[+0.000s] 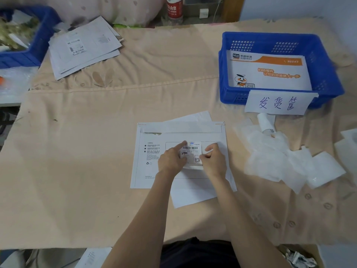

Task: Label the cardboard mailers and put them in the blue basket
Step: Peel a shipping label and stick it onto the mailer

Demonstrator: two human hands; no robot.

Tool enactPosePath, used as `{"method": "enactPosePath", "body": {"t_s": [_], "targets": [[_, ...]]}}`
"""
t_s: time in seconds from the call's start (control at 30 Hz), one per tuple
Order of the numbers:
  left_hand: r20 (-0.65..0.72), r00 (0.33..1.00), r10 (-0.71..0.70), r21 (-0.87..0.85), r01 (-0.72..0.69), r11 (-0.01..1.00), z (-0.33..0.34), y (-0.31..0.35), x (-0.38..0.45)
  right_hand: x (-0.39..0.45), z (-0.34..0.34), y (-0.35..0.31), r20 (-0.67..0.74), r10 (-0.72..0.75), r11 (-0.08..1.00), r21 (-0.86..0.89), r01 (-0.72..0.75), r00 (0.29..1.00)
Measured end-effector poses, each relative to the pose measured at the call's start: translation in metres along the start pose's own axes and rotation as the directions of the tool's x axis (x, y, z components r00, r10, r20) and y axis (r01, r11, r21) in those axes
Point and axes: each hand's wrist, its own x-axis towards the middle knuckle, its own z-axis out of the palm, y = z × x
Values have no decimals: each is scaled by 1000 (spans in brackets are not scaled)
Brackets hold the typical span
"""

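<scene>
A white cardboard mailer lies flat in front of me on the beige cloth, with another white sheet under it. A shipping label with a barcode sits in the mailer's printed box. My left hand presses the label's left side, index finger stretched toward its top corner. My right hand pinches the label's right edge with curled fingers. The blue basket stands at the far right, with an orange-and-white mailer lying inside it and a handwritten paper sign on its front.
A stack of white mailers lies at the far left beside another blue crate. Several peeled white backing papers litter the cloth to my right. A water bottle stands beyond the table's far edge.
</scene>
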Motion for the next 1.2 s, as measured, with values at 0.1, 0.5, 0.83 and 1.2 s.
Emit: {"method": "enactPosePath", "body": {"t_s": [0.1,0.5,0.83,1.2], "targets": [[10,1000,-11,-35,12,999,0,1,1,1,5,-1,-30,33,999,15,-33,999],[72,997,11,-157,0,988,7,-8,1,-4,6,1,-7,7,997,77,-7,1000],[28,999,15,-177,-10,984,12,-7,-4,-5,1,0,-4,53,997,-47,-53,999],[-87,995,-41,-373,6,928,16,-9,-18,0,13,9,3,14,997,78,-14,1000]]}}
